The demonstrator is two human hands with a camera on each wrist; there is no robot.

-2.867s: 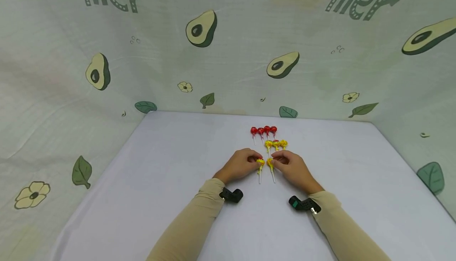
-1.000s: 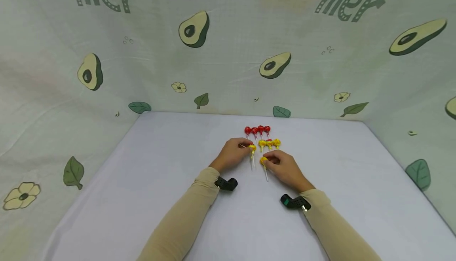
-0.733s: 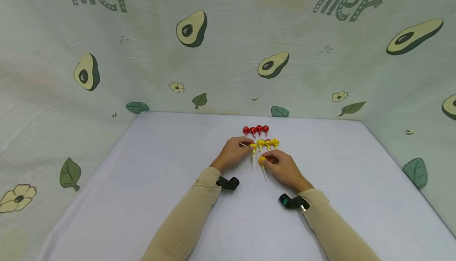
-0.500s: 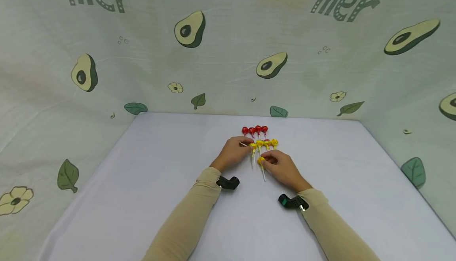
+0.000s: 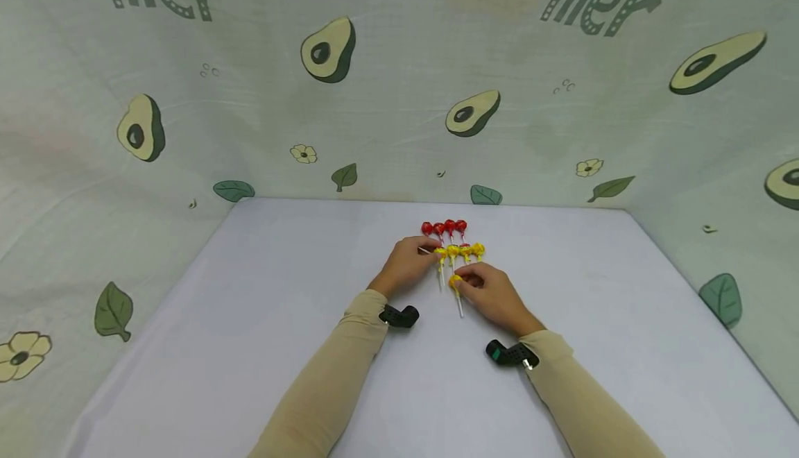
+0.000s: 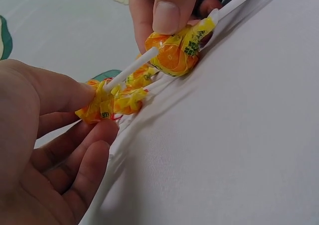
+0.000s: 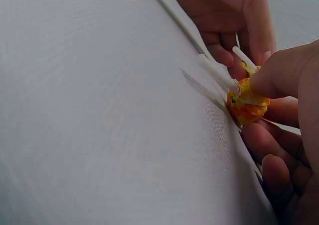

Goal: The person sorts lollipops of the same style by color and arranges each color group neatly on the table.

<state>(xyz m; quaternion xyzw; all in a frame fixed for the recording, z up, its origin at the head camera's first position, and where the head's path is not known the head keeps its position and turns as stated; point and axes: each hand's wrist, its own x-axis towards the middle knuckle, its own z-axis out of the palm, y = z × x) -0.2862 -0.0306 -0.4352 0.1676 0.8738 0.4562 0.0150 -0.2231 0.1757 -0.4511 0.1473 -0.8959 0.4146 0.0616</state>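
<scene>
In the head view, my left hand (image 5: pixel 404 264) pinches a yellow-wrapped lollipop (image 5: pixel 440 255) by its head, at the left end of a row of yellow lollipops (image 5: pixel 465 251). A white stick (image 5: pixel 425 250) also shows by the left fingers; whose it is I cannot tell. Nearer to me, my right hand (image 5: pixel 498 297) grips another yellow lollipop (image 5: pixel 456 282) between thumb and fingers, its stick slanting toward me. The left wrist view shows both held lollipops, the left one (image 6: pixel 97 105) lower and the right one (image 6: pixel 174 56) above, with orange-and-yellow wrappers.
Several red lollipops (image 5: pixel 450 226) lie in a row behind the yellow ones, sticks toward me. Everything lies on a white-covered table (image 5: pixel 299 270). A hanging cloth (image 5: pixel 399 111) printed with avocados and leaves rises behind it.
My left hand has moved forward with its yellow lollipop, from beside the right hand's lollipop to the yellow row's left end. The right hand keeps its grip. The head view has shifted slightly.
</scene>
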